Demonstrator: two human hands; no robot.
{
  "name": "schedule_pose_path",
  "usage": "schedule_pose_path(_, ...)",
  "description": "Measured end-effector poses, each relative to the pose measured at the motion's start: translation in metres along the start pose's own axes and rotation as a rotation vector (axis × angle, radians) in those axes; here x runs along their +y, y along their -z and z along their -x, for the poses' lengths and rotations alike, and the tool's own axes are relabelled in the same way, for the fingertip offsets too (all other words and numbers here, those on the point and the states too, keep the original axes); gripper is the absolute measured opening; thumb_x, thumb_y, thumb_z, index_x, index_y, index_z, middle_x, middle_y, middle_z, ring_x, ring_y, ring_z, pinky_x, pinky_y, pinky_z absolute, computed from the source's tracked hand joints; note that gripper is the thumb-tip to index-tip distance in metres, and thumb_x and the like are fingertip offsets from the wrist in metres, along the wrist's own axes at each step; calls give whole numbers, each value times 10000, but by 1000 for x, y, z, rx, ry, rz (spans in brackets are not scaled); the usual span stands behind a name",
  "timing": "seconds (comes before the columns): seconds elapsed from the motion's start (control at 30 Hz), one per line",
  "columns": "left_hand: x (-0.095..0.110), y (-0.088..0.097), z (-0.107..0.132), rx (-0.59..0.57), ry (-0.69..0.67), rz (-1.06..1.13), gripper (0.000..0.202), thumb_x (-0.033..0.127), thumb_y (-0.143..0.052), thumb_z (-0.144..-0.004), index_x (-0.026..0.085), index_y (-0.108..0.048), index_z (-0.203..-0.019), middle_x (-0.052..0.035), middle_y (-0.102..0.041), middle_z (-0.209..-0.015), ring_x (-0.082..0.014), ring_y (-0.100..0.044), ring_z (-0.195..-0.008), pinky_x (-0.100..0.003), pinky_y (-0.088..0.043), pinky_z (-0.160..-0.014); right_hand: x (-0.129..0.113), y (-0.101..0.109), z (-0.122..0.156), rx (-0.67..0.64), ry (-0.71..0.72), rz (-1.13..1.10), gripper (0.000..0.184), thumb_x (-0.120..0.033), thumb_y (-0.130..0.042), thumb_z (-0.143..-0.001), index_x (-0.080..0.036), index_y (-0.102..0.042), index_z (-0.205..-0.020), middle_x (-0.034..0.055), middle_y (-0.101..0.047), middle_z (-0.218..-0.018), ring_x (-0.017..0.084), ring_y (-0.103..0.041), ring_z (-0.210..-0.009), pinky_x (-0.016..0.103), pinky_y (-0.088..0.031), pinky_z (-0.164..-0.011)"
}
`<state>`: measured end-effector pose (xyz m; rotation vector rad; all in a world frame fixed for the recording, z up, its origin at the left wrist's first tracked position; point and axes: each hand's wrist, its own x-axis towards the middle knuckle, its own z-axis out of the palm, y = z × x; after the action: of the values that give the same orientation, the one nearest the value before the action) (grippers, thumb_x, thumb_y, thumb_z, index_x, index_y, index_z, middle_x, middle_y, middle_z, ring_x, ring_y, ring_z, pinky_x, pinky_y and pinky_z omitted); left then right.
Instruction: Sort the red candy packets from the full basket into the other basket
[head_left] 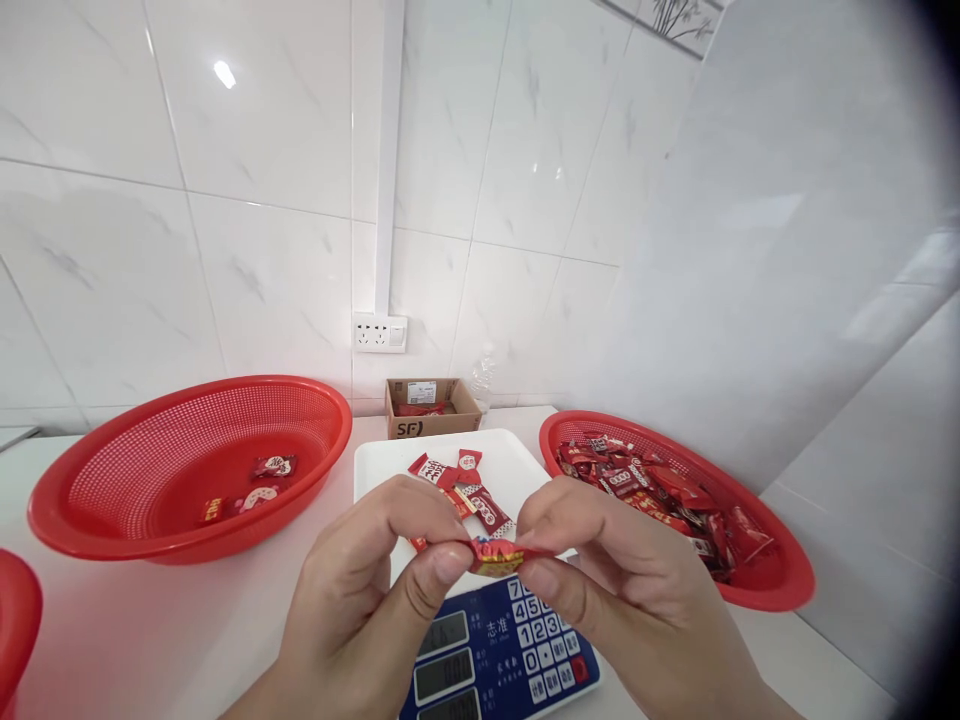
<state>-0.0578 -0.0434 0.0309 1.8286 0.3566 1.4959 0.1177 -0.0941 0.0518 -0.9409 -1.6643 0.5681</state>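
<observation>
Between my two hands is a small red-and-yellow wrapped candy (496,557), pinched at both ends of its wrapper. My left hand (382,590) grips its left end between thumb and forefinger. On the right end, my right hand (622,590) does the same. Behind and below the candy is a digital scale (491,640) with a blue keypad panel, partly covered by my hands. Several red wrapped snacks (487,510) lie on its white weighing tray (517,455).
At the left, a red mesh basket (187,400) holds a few packets (274,467). A fuller red basket (787,590) of wrapped snacks stands at the right. Against the wall are a cardboard box (442,425) and a clear plastic bottle (482,378). Another red rim (15,620) shows lower left.
</observation>
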Motion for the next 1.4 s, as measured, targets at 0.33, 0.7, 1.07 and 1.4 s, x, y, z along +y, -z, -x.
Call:
schedule_pose_path(0.33, 8, 2, -5, -261, -75, -119, 115, 143, -570, -855, 256, -588, -851, -6, -637, -771, -148, -605, -709, -233, -504, -610, -1, -1, -9, -34, -161, -238, 149, -380, -547, -888, -242, -581, -841, 4, -571, -791, 124, -539, -733, 245, -471, -660)
schedule_pose_path(0.7, 0, -11, 7, -115, -382, -350, 115, 185, -586, -853, 261, -624, -931, -37, -687, -778, -179, -642, -686, -275, -570, -635, 0, -4, -14, -90, -236, -446, 182, -374, -618, -843, -196, -594, -810, -4, -547, -746, 92, -480, -662, 216, -437, -612)
schedule_pose_path(1.07, 3, -7, 1, -187, -312, -188, 187, 237, -547, -892, 207, -541, -1076, -42, -652, -811, -161, -623, -732, -273, -549, -662, 3, 4, -21, -253, -308, -583, 122, -287, -659, -820, -169, -626, -825, -27, -563, -677, 56, -498, -593, 174, -410, -552)
schedule_pose_path(1.4, 4, 0, -8, -328, -354, -251, 230, 166, -570, -879, 156, -585, -1108, -35, -602, -810, -112, -582, -682, -199, -522, -590, 3, 3, -22, -299, -390, -624, 263, -246, -750, -725, -182, -506, -797, -62, -575, -612, 39, -500, -519, 147, -406, -489)
